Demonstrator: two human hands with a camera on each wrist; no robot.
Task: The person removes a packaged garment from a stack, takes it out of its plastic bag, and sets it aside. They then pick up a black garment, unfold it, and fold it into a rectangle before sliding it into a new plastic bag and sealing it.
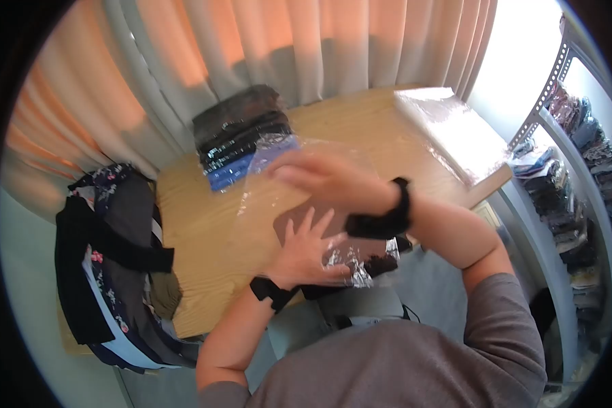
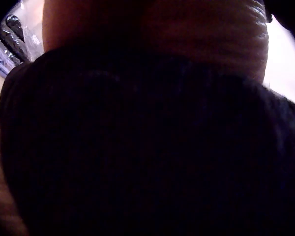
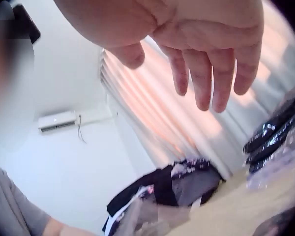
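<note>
A clear plastic bag [image 1: 253, 194] lies on the wooden table with a folded brownish garment [image 1: 285, 219] inside or under it. My left hand [image 1: 304, 253] is spread flat over the garment, fingers apart. Above the bag's upper part is my right hand [image 1: 319, 178], blurred in the head view. The right wrist view shows that hand [image 3: 201, 34] with its fingers extended and nothing held. Crinkled plastic and dark cloth [image 1: 382, 264] show at the table's near edge. A dark wristband [image 2: 147, 147] fills most of the left wrist view, so the left fingers are hidden there.
Behind the bag is a stack of bagged folded garments [image 1: 241, 129], black and blue. Loose clothes [image 1: 126, 251] are heaped at the left. Clear plastic bags [image 1: 449, 126] lie at the back right, beside metal shelving [image 1: 557, 170] with packed garments. Curtains [image 1: 279, 47] hang behind the table.
</note>
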